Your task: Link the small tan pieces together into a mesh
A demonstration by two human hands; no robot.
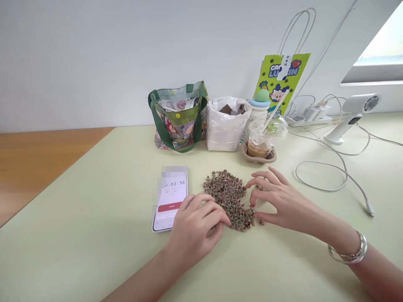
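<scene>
Left hand [192, 230]: fingers curled down over the heap's near edge, grip not determinable. Right hand [283, 201]: fingers spread open, tips at its right edge. Heap of small metal parts [228, 200] lies between them, seemingly hemmed in. Phone [170, 201] lies face up alongside, its timer readable from above. Beyond: plastic cup [262, 142], tote bag [178, 121].

phone timer [174, 195], 0:03:56 | green-handled tote bag [178, 140] | white paper bag [225, 132] | lidded plastic cup [260, 144] | power strip [304, 121]
</scene>
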